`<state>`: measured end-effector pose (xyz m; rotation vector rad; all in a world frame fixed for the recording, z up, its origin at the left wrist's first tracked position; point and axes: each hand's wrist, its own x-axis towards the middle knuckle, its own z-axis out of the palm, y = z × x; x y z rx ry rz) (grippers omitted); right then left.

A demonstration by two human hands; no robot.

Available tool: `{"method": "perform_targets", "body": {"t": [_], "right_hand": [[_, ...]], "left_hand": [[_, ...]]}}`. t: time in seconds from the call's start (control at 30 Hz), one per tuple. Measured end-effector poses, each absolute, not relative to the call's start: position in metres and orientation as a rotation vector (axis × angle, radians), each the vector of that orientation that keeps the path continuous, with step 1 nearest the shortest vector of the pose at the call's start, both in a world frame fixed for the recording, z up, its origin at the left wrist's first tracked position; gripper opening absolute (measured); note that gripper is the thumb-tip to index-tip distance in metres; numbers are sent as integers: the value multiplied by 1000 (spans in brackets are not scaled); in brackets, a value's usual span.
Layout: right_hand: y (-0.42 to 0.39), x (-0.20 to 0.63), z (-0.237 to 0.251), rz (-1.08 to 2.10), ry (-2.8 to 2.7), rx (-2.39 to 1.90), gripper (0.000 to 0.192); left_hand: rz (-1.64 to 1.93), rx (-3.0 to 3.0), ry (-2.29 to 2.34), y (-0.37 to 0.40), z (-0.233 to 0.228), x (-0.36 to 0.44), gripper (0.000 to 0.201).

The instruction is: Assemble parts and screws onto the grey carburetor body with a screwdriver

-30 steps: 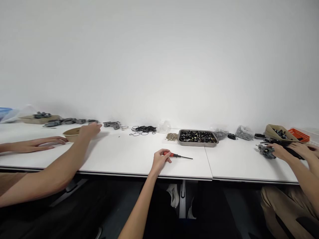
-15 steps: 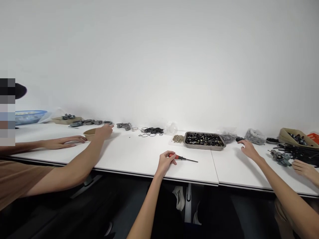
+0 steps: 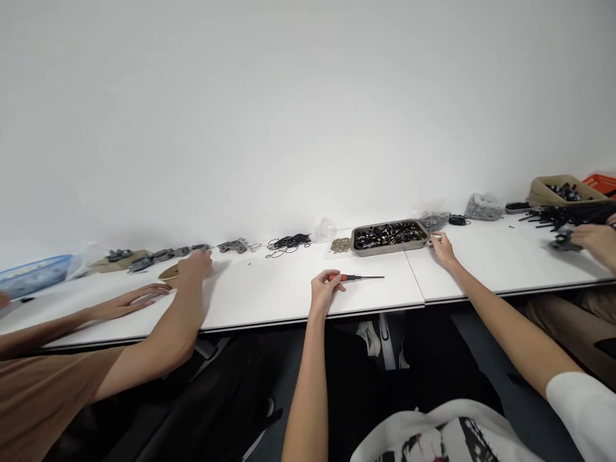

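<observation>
My left hand is closed round the red handle of a screwdriver; its dark shaft points right, just over the white table. My right hand is at the right end of a metal tray, its fingers curled by the rim. Whether it grips the rim or a small part cannot be seen. Many small black parts with some brassy bits fill the tray. Left of it lies a pile of small brass-coloured pieces. Black rubber rings are heaped further left.
At left, a co-worker's hands are by a tan bowl, with grey parts behind. At right, another person's hand holds a blurred grey part near black tubes. Plastic bags line the wall.
My right hand has moved left from the small black rings to the tray's right end. My left hand still holds the screwdriver. The view has tilted down; the right-hand co-worker's grey part has shifted.
</observation>
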<state>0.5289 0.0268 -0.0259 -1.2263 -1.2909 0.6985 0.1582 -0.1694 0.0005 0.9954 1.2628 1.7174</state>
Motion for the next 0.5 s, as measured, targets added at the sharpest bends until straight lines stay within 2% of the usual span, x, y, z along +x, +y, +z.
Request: {"method": "perform_targets", "body": {"t": [0.1,0.17,0.5], "right_hand": [[31,531,-26,764,-1087,-1227,10],[32,531,-25,805,-1014,-1205,5],[19,521,-20,852,-1094,-1187,33]], "left_hand": [[1699,1002,1269,-170,-1,158,45],[1693,1021,1269,-170,-2,156,45],[1702,1032,1262,-170,-3,156,43]]}}
